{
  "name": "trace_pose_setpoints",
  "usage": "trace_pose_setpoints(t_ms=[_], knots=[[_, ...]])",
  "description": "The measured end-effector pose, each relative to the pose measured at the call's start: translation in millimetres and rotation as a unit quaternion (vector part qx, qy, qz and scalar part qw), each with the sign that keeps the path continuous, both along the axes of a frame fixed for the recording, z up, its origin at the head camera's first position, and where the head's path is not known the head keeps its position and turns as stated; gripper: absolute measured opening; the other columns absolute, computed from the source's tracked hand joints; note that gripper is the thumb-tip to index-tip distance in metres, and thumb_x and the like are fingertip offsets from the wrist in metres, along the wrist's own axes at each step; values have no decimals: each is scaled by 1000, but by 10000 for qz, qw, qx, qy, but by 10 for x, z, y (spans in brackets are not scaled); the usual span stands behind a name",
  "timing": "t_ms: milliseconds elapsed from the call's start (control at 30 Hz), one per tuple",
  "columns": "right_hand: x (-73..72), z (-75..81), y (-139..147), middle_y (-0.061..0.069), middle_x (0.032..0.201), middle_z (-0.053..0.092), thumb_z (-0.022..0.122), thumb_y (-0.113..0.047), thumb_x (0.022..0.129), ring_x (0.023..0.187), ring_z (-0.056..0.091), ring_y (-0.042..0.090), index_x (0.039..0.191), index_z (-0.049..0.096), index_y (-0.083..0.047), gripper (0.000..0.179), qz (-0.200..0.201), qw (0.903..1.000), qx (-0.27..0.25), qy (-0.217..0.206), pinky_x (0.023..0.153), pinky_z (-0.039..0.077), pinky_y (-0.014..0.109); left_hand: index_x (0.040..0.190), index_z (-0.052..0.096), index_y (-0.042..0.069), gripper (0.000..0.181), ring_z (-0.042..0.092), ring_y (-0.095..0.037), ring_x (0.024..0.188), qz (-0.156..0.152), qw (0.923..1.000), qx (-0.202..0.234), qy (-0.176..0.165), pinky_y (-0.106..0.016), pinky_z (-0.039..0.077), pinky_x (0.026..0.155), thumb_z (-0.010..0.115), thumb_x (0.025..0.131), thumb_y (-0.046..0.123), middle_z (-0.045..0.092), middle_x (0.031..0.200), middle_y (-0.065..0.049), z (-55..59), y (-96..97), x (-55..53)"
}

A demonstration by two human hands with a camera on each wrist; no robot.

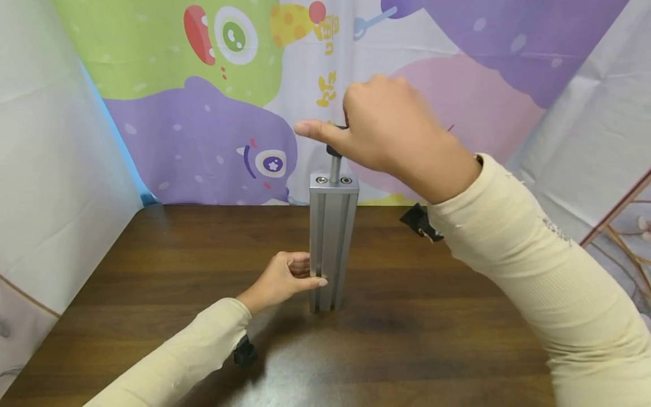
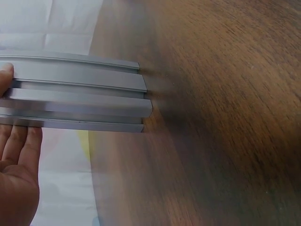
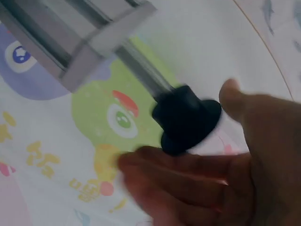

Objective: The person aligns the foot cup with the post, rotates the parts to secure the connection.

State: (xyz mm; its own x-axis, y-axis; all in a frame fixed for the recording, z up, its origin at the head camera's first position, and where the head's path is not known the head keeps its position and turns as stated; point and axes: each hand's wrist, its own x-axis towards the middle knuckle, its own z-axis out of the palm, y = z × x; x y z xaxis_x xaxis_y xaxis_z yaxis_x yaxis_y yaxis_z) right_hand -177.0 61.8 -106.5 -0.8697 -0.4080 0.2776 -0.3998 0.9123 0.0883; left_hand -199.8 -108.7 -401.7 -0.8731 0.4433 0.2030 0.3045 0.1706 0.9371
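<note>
A silver aluminium profile (image 1: pixel 330 243) with lengthwise grooves stands upright over the table. Its top plate has two screws, and between them rises a metal rod (image 1: pixel 335 169) capped by a black flanged knob (image 3: pixel 186 120). Low on the profile, my left hand (image 1: pixel 282 280) holds it, thumb on the near face and fingers behind. Up at the knob is my right hand (image 1: pixel 389 127), thumb stretched out to the left. In the right wrist view, its fingers (image 3: pixel 188 179) curve loosely by the knob's underside, blurred, while the thumb tip stays apart from the flange.
The dark wooden table (image 1: pixel 432 328) extends around the profile. A printed cartoon curtain (image 1: pixel 203 141) hangs behind, with a white fabric wall (image 1: pixel 46 130) on the left. Black wrist mounts (image 1: pixel 246 351) stick out below both sleeves.
</note>
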Motion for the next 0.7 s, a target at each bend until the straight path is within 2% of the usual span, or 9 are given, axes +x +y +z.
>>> trace_pose_setpoints(t_ms=[100,167,233,333,400,433,533,633,700], knots=[[-36,81,105,4,81,65,38,-64,95,73,58,22,95,69,-9,64,755,9940,200,-767,72,48,37,106,68,-5,32,69,-19,91,-19,10000,13,-10,-26,56,79,79,78,7,73,95,-16,-1,-6,-2],[-76,134,180,6,110,67,41,-50,100,91,61,21,124,62,-8,53,1400,9814,394,-1251,88,47,39,107,68,-5,33,69,-19,91,-18,10000,17,-15,-26,56,80,79,78,7,72,95,-16,0,-12,0],[-127,166,247,5,133,57,47,-33,102,108,59,20,141,47,-9,46,2075,9650,489,-1525,100,43,40,107,68,-5,33,69,-19,91,-12,10000,14,-20,-26,56,80,79,79,7,72,96,-17,2,-18,3],[-188,192,310,2,145,46,51,-10,99,124,50,17,145,41,-10,47,2845,9431,472,-1654,105,41,39,107,67,-6,33,69,-20,92,-12,10000,8,-53,-26,56,80,79,79,7,72,96,-17,4,-22,10],[-212,204,321,-2,141,50,51,-1,96,121,51,14,141,48,-12,47,3110,9352,412,-1643,101,45,36,107,67,-6,33,69,-20,92,-7,10000,6,-75,-26,56,80,79,79,6,72,96,-17,0,-23,14],[-217,209,319,-3,137,54,51,2,95,115,55,12,138,52,-13,46,3163,9338,390,-1628,96,48,33,107,67,-6,33,69,-20,92,-7,10000,6,-80,-26,56,80,79,79,6,72,96,-17,-2,-23,16],[-199,209,281,-1,117,66,53,1,95,98,61,11,128,62,-11,36,3012,9405,312,-1542,83,50,28,107,67,-6,33,69,-21,92,5,10000,-2,-81,-26,56,80,78,79,6,72,96,-17,-8,-21,25],[-126,170,179,2,95,71,57,-18,98,78,63,14,111,70,-8,22,2324,9660,246,-1104,75,50,30,107,67,-6,33,69,-20,92,-9,10000,7,-60,-26,56,80,78,79,6,72,96,-17,-3,-14,26],[-60,114,83,5,80,68,55,-33,98,72,63,19,91,72,-6,33,1668,9839,317,-565,70,51,35,107,68,-6,32,69,-20,92,-17,10000,27,-48,-26,56,80,78,79,5,72,96,-17,4,-8,21]])
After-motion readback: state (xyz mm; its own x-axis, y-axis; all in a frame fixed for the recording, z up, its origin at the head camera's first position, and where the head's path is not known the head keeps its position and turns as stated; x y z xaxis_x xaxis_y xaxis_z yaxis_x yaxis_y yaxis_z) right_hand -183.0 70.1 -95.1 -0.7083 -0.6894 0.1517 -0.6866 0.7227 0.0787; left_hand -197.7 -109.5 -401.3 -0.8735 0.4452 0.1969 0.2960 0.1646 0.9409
